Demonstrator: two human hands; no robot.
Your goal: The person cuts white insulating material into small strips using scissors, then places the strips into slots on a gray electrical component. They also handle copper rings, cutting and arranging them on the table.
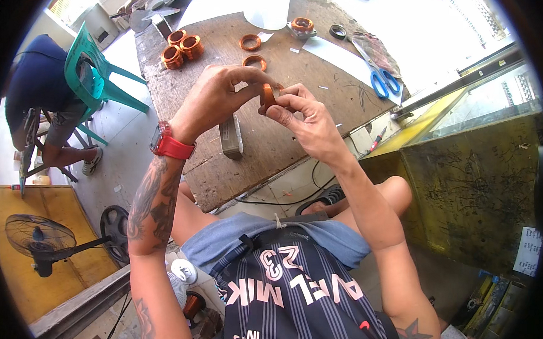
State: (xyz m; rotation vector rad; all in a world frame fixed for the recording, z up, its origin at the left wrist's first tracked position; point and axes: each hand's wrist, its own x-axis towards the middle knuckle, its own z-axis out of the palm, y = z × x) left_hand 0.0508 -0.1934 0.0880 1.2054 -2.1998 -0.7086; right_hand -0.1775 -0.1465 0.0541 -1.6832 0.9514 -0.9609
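Over the wooden table, I hold a copper wire coil point(267, 96) up between both hands. My left hand point(221, 91), with a red watch on its wrist, has thumb and index finger closed on the coil's left side. From the right, my right hand point(308, 118) pinches its other edge between thumb and fingers. Just beyond my hands, two more copper coil rings point(255, 62) point(249, 42) lie on the wood. A grey metal block point(231, 137) stands below my left hand.
On the wooden table point(205, 179) are a cluster of copper coils point(181, 48), blue-handled scissors point(379, 77), a black tape roll point(337, 32), and a coil on a metal piece point(302, 27). A person point(38, 72) sits by a green chair point(98, 74); a fan point(40, 238) stands lower left.
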